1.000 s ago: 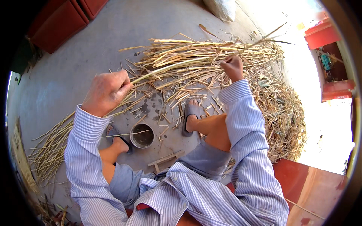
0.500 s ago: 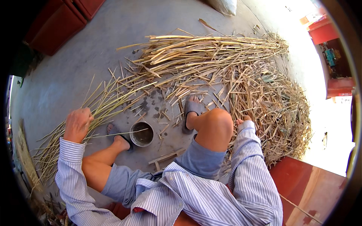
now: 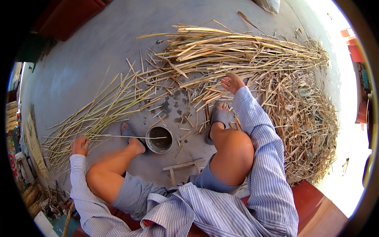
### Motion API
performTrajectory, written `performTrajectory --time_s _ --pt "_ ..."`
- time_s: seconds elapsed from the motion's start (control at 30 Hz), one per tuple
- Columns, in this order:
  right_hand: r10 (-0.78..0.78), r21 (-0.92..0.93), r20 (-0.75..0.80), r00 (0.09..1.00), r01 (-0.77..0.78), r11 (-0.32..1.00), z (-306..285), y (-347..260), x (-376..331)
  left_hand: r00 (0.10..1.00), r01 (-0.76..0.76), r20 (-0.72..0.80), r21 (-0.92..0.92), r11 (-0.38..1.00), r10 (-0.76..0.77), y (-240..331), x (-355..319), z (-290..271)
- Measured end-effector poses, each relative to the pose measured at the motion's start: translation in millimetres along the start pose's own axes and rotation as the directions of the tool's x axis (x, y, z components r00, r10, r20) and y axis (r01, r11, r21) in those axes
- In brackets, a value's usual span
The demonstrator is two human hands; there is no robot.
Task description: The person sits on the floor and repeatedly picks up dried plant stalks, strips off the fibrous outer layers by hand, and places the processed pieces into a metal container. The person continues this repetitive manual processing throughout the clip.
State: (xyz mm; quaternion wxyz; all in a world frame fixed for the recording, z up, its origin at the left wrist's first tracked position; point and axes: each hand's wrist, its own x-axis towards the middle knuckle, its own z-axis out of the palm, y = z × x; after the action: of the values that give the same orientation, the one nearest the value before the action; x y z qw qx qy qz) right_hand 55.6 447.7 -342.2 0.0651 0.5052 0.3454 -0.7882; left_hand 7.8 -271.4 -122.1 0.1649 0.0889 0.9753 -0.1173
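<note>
My left hand [image 3: 80, 146] is closed at the near left end of a spread of thin green-yellow stalks [image 3: 106, 108]. What its fingers hold, if anything, cannot be made out. A single long stalk [image 3: 118, 136] runs from beside this hand across the rim of a round metal bowl [image 3: 159, 140] holding murky water. My right hand [image 3: 233, 83] is stretched forward with fingers apart and nothing in them. It is over the near edge of a large bundle of dry straw-coloured stalks [image 3: 237, 49].
A heap of broken dry stalks and leaves [image 3: 300, 118] lies on my right. Short cut pieces litter the wet-spotted floor beyond the bowl. A small wooden stand [image 3: 183, 164] is between my legs. A pale sheaf [image 3: 33, 142] lies at far left; a white sack [image 3: 270, 4] stands at the back.
My right hand has moved forward and left, from beside my right knee to the dry stalk bundle. My left hand has come down and nearer to me. The view has shifted slightly.
</note>
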Motion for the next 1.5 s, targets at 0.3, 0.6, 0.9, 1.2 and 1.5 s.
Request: performTrajectory --time_s 0.3,0.6,0.9,1.2,1.5 --pt "-0.356 0.566 0.014 0.934 0.286 0.773 4 -40 5 0.762 -0.564 -0.369 0.027 0.825 0.533 208 63 -102" --pt "-0.424 0.302 0.221 0.879 0.352 0.886 28 -29 -190 0.202 -0.707 -0.611 0.449 0.546 0.765 453 6 -204" --pt "-0.346 0.352 0.377 0.859 0.213 0.912 79 -17 -317 0.198 -0.621 -0.551 0.569 0.539 0.811 386 -45 -247" --pt "-0.352 0.375 0.369 0.86 0.209 0.903 87 -40 -297 0.402 -0.316 -0.675 0.532 0.786 0.619 156 -101 -304" --pt "-0.281 0.229 0.545 0.79 0.182 0.956 152 12 -351 0.281 -0.624 -0.786 0.287 0.727 0.551 252 -98 -259"
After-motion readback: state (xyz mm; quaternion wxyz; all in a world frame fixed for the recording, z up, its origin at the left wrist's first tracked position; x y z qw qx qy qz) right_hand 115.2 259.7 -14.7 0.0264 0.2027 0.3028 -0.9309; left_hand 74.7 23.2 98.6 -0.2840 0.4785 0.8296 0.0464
